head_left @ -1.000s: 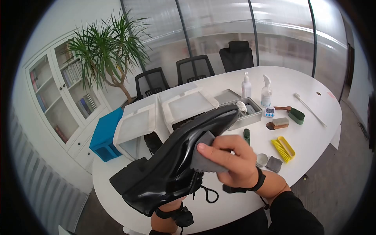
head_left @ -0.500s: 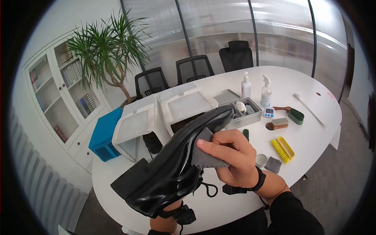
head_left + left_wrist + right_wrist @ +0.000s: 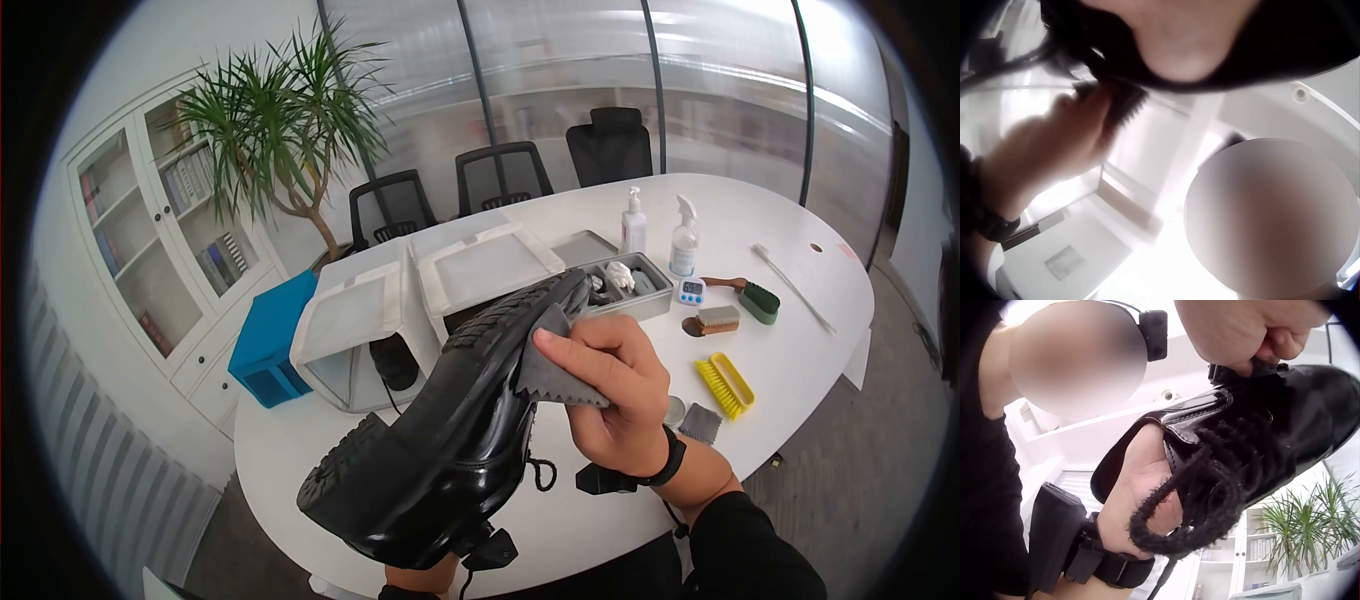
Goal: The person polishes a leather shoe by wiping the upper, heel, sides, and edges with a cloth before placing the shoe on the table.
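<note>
A glossy black lace-up shoe [image 3: 440, 490] is held up over the table, toe pointing away to the right, its treaded sole facing up and left. My left hand [image 3: 1150, 472] is inside the shoe's opening and bears it from within; its fingers are hidden by the leather. With thumb and curled fingers, my right hand [image 3: 622, 395] pinches a grey zigzag-edged cloth [image 3: 560, 375] against the side of the shoe near the toe. A loop of black lace [image 3: 1141, 528] hangs from the shoe in the right wrist view.
On the right lie a yellow brush [image 3: 727, 385], a grey cloth swatch [image 3: 700, 423], a wooden brush [image 3: 718, 320] and a green-bristled brush [image 3: 760, 303]. Farther back are a timer [image 3: 691, 291], a spray bottle [image 3: 685, 240] and a grey case [image 3: 650, 300]. White fabric boxes [image 3: 350, 310] stand left.
The shoe has rolled and tilted, so more of its sole and heel tread shows. My right hand has shifted slightly right with the cloth, still against the shoe.
</note>
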`<state>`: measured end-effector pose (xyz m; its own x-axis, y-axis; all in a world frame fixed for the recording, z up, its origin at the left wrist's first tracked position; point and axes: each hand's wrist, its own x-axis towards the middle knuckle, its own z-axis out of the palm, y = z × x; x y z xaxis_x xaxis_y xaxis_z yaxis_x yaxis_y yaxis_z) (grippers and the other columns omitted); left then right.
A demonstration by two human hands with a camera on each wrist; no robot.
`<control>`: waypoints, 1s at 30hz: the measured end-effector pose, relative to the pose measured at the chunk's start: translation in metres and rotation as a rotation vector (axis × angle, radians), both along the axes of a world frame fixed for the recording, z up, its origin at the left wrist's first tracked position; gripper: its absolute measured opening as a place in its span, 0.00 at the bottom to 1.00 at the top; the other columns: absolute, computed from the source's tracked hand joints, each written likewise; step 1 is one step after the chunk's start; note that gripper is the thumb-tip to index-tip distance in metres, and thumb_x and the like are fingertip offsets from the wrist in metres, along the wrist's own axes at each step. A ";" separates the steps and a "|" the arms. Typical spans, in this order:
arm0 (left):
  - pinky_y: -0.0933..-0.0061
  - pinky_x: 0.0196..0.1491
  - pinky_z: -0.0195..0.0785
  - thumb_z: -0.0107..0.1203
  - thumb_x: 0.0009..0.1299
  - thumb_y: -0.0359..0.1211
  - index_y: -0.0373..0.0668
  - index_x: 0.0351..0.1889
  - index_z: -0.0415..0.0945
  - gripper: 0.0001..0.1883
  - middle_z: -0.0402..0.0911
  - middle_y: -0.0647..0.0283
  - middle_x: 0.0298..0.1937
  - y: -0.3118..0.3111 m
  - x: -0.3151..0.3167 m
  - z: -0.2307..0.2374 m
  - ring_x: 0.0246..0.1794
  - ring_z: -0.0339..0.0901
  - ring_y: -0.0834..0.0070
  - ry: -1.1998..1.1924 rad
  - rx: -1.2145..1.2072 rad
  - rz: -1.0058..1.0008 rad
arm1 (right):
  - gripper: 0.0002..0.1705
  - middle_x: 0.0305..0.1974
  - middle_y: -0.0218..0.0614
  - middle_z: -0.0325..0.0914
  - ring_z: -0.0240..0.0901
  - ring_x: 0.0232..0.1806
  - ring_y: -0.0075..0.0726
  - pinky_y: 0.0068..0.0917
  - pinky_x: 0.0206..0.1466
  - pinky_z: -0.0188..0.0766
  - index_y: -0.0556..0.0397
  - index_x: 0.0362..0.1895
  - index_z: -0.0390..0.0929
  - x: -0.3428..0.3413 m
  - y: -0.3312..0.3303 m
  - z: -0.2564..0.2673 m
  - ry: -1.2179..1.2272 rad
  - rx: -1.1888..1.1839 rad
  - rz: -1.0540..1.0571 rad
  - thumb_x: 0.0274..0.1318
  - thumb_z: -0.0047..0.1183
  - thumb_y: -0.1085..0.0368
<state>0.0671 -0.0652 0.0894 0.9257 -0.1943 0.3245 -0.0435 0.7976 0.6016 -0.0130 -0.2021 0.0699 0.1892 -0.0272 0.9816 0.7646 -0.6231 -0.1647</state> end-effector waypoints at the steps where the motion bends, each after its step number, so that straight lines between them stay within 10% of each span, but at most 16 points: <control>1: 0.55 0.62 0.74 0.54 0.76 0.44 0.35 0.64 0.74 0.26 0.77 0.47 0.65 -0.001 0.000 0.000 0.60 0.78 0.50 -0.003 0.000 0.002 | 0.38 0.39 0.39 0.73 0.72 0.32 0.35 0.23 0.35 0.71 0.54 0.55 0.86 -0.001 0.001 0.000 -0.003 -0.008 -0.001 0.33 0.50 0.88; 14: 0.55 0.62 0.73 0.54 0.76 0.45 0.36 0.65 0.73 0.27 0.77 0.47 0.65 0.054 -0.041 -0.076 0.61 0.78 0.51 -0.043 0.005 0.017 | 0.35 0.37 0.36 0.72 0.73 0.30 0.33 0.23 0.30 0.72 0.53 0.52 0.87 -0.009 0.013 -0.003 -0.009 -0.062 0.054 0.31 0.56 0.83; 30: 0.55 0.63 0.73 0.53 0.76 0.47 0.36 0.66 0.73 0.28 0.77 0.48 0.65 0.009 -0.004 -0.034 0.61 0.77 0.52 -0.092 0.032 0.007 | 0.37 0.38 0.34 0.73 0.74 0.35 0.35 0.25 0.38 0.72 0.47 0.53 0.88 -0.006 0.011 -0.009 0.065 -0.093 0.116 0.31 0.57 0.82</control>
